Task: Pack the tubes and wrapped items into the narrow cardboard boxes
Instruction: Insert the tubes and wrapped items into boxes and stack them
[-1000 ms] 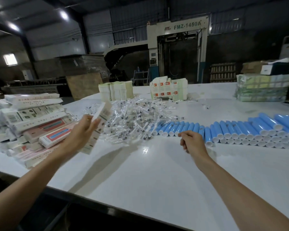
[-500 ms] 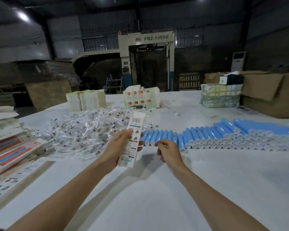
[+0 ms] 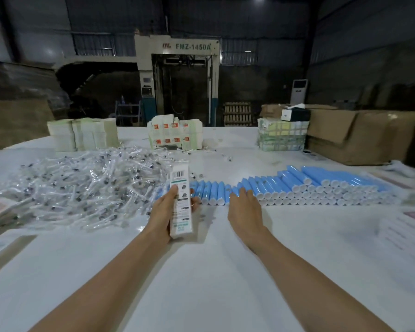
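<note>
As box [image 3: 179, 200] stays held, R hand [image 3: 243, 207] reaches tubes [image 3: 297, 185].

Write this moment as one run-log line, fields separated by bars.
left hand: holds narrow box | right hand: open, touches blue tubes | wrapped items: piled left of box

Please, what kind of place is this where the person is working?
Probably a factory packing hall: a large machine marked FMZ-1450A stands behind the white table, which carries rows of blue tubes, a heap of clear wrapped items and stacks of flat cartons.
</note>
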Available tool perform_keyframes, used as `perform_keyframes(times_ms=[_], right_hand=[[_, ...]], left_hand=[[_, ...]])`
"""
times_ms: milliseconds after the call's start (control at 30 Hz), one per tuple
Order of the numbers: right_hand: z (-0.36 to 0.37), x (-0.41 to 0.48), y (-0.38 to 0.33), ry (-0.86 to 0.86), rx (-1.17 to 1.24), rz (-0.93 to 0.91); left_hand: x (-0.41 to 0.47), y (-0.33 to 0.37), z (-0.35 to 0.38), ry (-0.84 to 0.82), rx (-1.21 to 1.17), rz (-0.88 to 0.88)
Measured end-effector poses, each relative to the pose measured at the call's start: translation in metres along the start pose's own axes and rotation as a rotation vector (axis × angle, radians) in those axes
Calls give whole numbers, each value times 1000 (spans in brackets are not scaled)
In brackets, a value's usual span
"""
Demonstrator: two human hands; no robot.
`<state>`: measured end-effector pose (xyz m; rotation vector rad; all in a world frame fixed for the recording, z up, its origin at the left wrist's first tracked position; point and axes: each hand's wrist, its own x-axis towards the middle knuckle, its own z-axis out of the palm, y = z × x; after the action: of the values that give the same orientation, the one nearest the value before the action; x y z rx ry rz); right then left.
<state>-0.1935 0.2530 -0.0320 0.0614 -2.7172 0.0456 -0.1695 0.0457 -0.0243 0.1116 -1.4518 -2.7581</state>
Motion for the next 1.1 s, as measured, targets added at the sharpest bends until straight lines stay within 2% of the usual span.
perform_keyframes(times_ms=[67, 233, 467, 633, 733, 833, 933, 1033, 1100], right_hand=[[-3, -4, 0, -45, -69, -13], [-19, -11, -1, -115, -57, 24], [-44, -16, 21, -330, -117, 91], [-29, -19, 19, -179, -18, 95], [-21, -21, 21, -174, 17, 57], [-31, -19, 32, -141, 41, 85], [-48, -11, 46, -37, 300, 175], [-77, -3, 45, 121, 881, 225], [-96, 1, 33, 203, 1324, 188]], left_hand=[[-1, 0, 2, 3, 23, -3], [-10, 0, 5, -52, 50, -25], [-14, 1, 2, -81, 124, 10], [-13, 0, -1, -47, 227, 8], [-12, 2, 3, -41, 211, 16], [-16, 3, 8, -67, 253, 95], [-24, 6, 14, -92, 311, 169], [-28, 6, 17, -115, 338, 185], [-28, 7, 17, -136, 349, 187]])
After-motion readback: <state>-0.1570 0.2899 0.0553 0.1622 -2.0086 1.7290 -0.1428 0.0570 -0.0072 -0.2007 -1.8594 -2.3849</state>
